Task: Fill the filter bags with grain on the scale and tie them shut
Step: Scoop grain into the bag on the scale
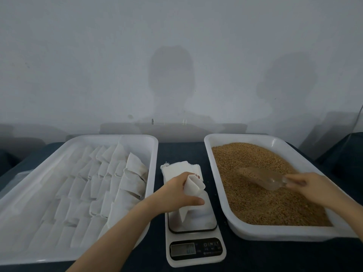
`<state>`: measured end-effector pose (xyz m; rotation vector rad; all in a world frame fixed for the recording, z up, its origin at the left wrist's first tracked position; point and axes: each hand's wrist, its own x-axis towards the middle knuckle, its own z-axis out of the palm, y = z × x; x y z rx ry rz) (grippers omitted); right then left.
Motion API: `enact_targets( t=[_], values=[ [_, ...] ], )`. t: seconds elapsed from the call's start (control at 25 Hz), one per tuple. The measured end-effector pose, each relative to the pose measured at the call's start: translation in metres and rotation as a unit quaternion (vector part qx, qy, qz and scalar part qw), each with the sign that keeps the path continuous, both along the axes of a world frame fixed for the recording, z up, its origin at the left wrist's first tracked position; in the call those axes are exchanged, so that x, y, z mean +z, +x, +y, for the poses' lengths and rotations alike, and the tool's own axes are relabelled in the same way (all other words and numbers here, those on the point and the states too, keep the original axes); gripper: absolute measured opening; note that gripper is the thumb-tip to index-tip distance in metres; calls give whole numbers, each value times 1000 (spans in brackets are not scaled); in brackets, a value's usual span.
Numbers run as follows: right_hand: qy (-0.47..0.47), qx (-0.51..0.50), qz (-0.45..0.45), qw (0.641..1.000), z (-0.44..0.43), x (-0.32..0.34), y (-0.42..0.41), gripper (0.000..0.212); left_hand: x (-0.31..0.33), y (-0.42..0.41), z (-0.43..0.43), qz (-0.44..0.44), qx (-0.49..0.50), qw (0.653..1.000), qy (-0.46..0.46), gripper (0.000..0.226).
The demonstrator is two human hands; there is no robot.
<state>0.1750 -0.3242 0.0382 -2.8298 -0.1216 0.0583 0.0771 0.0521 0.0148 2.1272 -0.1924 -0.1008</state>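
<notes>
Grain (245, 205) fills the white tray (275, 234) on the right, where the right hand (312, 185) has its fingers curled round the handle of a clear scoop (263, 176) lying in the grain. Over the scale (194, 247) in the middle, the left hand (176, 195) grips a white filter bag (193, 185), fingers and thumb wrapped round it, its lower end reaching the platform. A stack of empty bags (174, 168) lies just behind the scale on the dark tabletop (275, 256). Rows of bags (110, 183) lie in the left tray (137, 137). The scale's display is too blurred to read.
</notes>
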Motion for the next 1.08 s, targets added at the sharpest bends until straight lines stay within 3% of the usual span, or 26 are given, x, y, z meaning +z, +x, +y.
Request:
enact_targets(
  t=[0.52,0.76,1.08],
  values=[
    [63,34,-10,997,1,20,-35,31,2,0,-2,19,-29,999,31,53],
    [78,151,7,985,41,52,-57,35,0,1,-3,21,-32,998,42,48],
    [18,234,15,972,83,74,-59,34,1,0,-5,16,-44,998,44,53]
  ],
)
